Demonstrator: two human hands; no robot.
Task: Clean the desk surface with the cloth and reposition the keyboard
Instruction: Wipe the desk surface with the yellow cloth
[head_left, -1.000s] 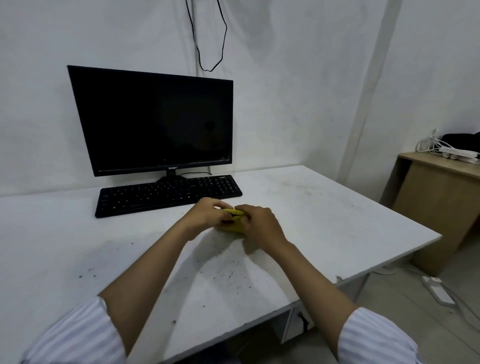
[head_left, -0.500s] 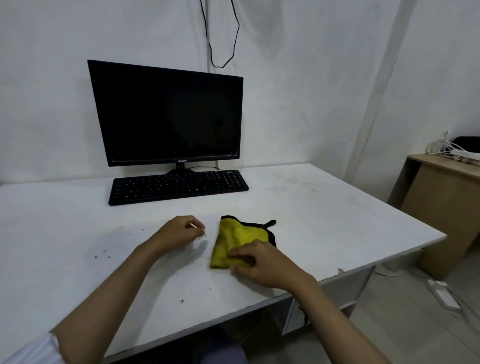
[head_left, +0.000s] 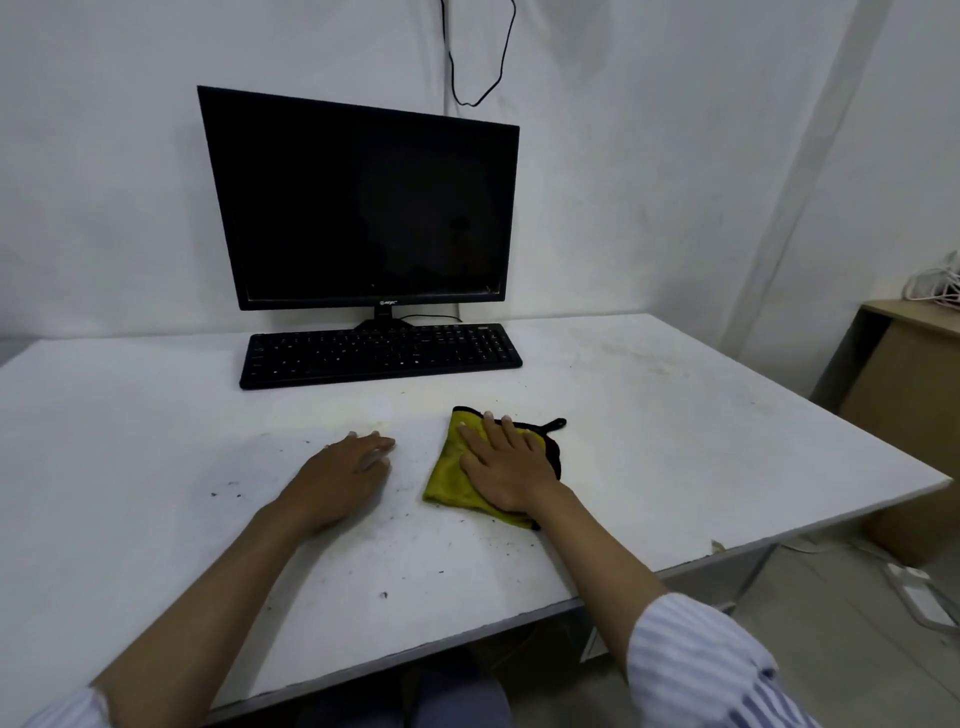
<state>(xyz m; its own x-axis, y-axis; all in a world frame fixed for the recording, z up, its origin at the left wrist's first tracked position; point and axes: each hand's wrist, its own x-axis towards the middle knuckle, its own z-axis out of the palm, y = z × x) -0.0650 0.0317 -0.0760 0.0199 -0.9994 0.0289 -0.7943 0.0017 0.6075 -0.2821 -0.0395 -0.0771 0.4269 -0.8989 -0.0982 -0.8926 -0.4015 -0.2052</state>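
Note:
A folded yellow cloth (head_left: 451, 480) with a black edge and a small loop lies on the white desk (head_left: 156, 441), in front of the keyboard's right end. My right hand (head_left: 506, 465) rests flat on top of it, fingers spread, covering its right half. My left hand (head_left: 345, 475) lies palm down on the bare desk just left of the cloth, holding nothing. The black keyboard (head_left: 379, 353) sits farther back, right against the monitor's foot, untouched. Dark specks of dirt (head_left: 384, 595) are scattered over the near desk.
A black monitor (head_left: 363, 208) stands behind the keyboard against the wall, with a cable hanging above it. A wooden side cabinet (head_left: 904, 374) stands to the right of the desk. A white power strip (head_left: 917, 592) lies on the floor below it.
Both hands held the bunched cloth together; it then lay folded on the desk. My right hand has slid forward flat onto it, and my left hand has opened flat on the desk.

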